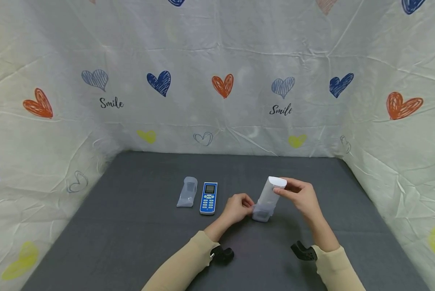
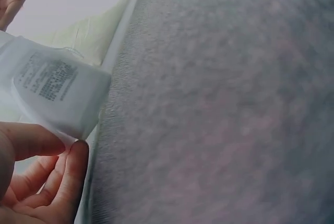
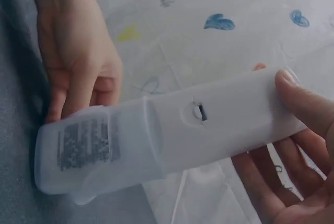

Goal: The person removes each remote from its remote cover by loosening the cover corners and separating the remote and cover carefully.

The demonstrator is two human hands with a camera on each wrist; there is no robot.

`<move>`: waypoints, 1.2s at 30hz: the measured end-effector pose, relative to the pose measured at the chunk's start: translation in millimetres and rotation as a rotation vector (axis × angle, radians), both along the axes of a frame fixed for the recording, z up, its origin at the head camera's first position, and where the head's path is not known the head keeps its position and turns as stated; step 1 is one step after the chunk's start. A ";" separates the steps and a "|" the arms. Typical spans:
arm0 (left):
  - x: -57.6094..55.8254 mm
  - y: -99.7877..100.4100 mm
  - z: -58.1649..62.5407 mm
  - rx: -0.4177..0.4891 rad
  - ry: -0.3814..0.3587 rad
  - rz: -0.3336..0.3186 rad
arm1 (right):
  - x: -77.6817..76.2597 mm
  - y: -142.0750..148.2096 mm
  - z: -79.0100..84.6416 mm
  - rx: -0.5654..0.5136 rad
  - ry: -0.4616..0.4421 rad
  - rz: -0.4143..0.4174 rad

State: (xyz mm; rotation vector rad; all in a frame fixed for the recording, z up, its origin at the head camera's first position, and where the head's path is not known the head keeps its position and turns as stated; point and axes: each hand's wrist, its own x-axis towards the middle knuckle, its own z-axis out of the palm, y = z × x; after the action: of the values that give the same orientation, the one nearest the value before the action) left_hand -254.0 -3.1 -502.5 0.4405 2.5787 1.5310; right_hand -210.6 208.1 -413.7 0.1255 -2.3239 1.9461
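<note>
A white remote control point(image 1: 270, 194) stands tilted over the table, its lower end inside a translucent sleeve point(image 1: 262, 214). The right hand point(image 1: 305, 199) grips the bare upper end, thumb on one side and fingers on the other. At the sleeve's lower left, the left hand point(image 1: 238, 208) pinches its edge between thumb and forefinger. In the right wrist view the remote control point(image 3: 229, 114) shows its back with a small battery-cover latch. A printed label shows through the sleeve point(image 3: 133, 140). The remote's button side is hidden.
A blue remote control point(image 1: 208, 198) with a small screen and white keys lies left of the hands. Beside it is another translucent sleeve point(image 1: 187, 192). The dark grey table point(image 1: 148, 242) is bordered by white sheeting point(image 1: 188, 109) printed with hearts.
</note>
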 end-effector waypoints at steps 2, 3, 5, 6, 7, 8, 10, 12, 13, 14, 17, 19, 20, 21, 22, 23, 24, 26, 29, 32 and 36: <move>-1.3 -2.0 2.4 0.003 -0.009 0.004 | 0.8 -0.9 0.4 -0.010 0.023 -0.008; -1.9 -2.8 3.7 0.005 -0.011 0.003 | 1.1 -1.4 0.7 -0.018 0.034 -0.015; -3.3 -4.0 6.6 0.004 -0.008 0.000 | 1.6 -2.4 1.5 -0.034 0.050 -0.033; -3.8 -4.5 8.0 0.001 -0.008 -0.003 | 1.9 -2.9 1.9 -0.040 0.055 -0.042; -4.5 -4.6 9.5 -0.003 -0.009 -0.004 | 2.0 -3.0 2.5 -0.044 0.060 -0.050; -5.1 -4.6 11.0 -0.010 -0.009 -0.006 | 2.1 -3.0 3.0 -0.046 0.065 -0.056; -5.8 -4.4 13.5 -0.024 -0.012 -0.008 | 2.2 -3.1 4.0 -0.044 0.072 -0.063; -6.2 -4.1 15.2 -0.033 -0.018 -0.010 | 2.0 -2.9 4.8 -0.043 0.081 -0.066; -6.5 -3.9 15.8 -0.036 -0.020 -0.010 | 1.9 -2.8 5.3 -0.042 0.086 -0.067; -6.7 -3.8 16.5 -0.039 -0.022 -0.012 | 1.8 -2.6 5.8 -0.042 0.090 -0.068; -7.4 -3.5 17.4 -0.050 -0.025 -0.019 | 2.1 -2.2 7.1 -0.045 0.098 -0.066; -7.7 -3.5 18.3 -0.063 -0.032 -0.022 | 2.7 -2.2 7.8 -0.041 0.105 -0.064; -7.7 -3.5 18.9 -0.069 -0.037 -0.025 | 3.0 -2.4 8.0 -0.039 0.107 -0.063; -7.6 -3.5 19.4 -0.076 -0.045 -0.027 | 3.4 -2.7 8.2 -0.038 0.108 -0.063; -7.4 -3.4 19.9 -0.085 -0.054 -0.029 | 3.8 -2.8 8.3 -0.037 0.109 -0.063; -7.0 -3.3 20.1 -0.091 -0.064 -0.033 | 4.2 -2.9 8.4 -0.035 0.108 -0.063; -6.5 -3.3 20.7 -0.097 -0.077 -0.037 | 4.7 -3.2 8.4 -0.035 0.108 -0.065; -5.8 -3.3 21.1 -0.104 -0.096 -0.040 | 5.5 -3.8 8.5 -0.035 0.105 -0.065; -5.4 -3.9 21.1 -0.111 -0.111 -0.039 | 5.9 -4.5 8.9 -0.036 0.105 -0.069; -5.8 -4.8 22.5 -0.115 -0.114 -0.037 | 5.3 -4.7 10.2 -0.040 0.108 -0.084; -6.1 -5.6 23.9 -0.114 -0.111 -0.043 | 3.2 -4.1 11.4 -0.040 0.114 -0.091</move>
State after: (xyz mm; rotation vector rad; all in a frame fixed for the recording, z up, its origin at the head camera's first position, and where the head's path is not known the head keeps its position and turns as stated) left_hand -260.1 -8.7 -478.6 0.3840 2.5379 1.3463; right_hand -207.4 204.0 -402.3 0.1221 -2.1788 1.8894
